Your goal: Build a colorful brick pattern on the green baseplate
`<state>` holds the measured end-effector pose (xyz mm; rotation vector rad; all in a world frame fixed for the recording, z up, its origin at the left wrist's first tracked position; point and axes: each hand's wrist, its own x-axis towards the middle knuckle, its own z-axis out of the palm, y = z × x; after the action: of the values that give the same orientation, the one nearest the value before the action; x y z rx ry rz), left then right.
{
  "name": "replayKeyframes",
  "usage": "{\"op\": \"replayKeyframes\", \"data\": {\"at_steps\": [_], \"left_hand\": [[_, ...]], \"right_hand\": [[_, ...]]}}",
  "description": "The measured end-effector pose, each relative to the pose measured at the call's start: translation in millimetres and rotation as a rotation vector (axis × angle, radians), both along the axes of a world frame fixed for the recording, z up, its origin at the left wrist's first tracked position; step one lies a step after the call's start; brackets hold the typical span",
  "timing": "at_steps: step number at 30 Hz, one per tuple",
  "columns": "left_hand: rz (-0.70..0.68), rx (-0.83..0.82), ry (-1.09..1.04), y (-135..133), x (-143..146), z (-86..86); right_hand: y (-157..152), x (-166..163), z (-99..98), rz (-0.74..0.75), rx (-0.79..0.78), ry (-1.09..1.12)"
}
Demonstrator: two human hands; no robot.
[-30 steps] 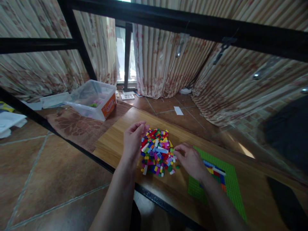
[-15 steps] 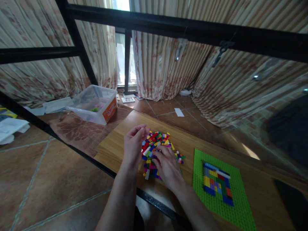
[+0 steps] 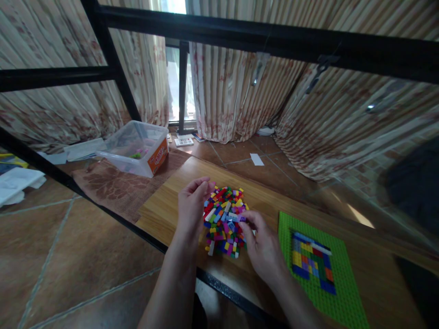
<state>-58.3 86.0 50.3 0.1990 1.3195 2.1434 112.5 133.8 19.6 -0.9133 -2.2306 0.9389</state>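
Note:
A heap of small colourful toy building bricks (image 3: 219, 233) lies on the wooden tabletop. At its near right side, my right hand (image 3: 262, 240) pinches a purple brick (image 3: 242, 219) between thumb and forefinger. My left hand (image 3: 192, 201) hovers at the heap's left edge with thumb and fingers closed together. Something pinkish shows by its fingertips, too small to name. To the right lies a green studded baseplate (image 3: 286, 256), bearing a flat patch of joined bricks (image 3: 313, 261) in blue, yellow, red, green and other colours.
The wooden table (image 3: 171, 192) has a black metal edge. Beyond its left end stands a clear plastic bin (image 3: 132, 144) with an orange label, on a brown mat (image 3: 113, 185). Black metal bars (image 3: 222, 25) cross above. A dark flat object (image 3: 416, 288) lies at the right.
My right hand has lifted off the heap and shifted right, now showing the purple brick in its fingertips. Bricks formerly under it are uncovered. My left hand keeps its pinch in nearly the same place.

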Motion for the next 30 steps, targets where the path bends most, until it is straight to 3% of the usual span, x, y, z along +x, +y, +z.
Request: {"op": "replayKeyframes", "data": {"at_steps": [4,9,12,17,20,24,30], "left_hand": [[-0.018,-0.013,0.015,2,2,0.4],[-0.055,-0.029,0.051,11,14,3.3],[-0.105,-0.044,0.175,21,36,2.9],[-0.47,-0.118,0.497,33,91,-10.8],[-0.603,-0.135,0.635,40,122,-22.5],[-0.668,-0.215,0.77,51,148,-33.3],[-0.641,-0.252,1.019,64,164,-43.6]], "right_hand": [[8,38,11.8,-0.152,-0.237,0.214],[39,91,19.4,-0.481,-0.302,0.395],[59,124,15.1,-0.593,-0.327,0.519],[78,167,3.5,-0.682,-0.287,0.613],[82,184,0.1,-0.692,-0.264,0.582],[80,193,-6.6,-0.636,-0.278,0.467],[68,178,-13.8,-0.417,-0.02,0.181]]}}
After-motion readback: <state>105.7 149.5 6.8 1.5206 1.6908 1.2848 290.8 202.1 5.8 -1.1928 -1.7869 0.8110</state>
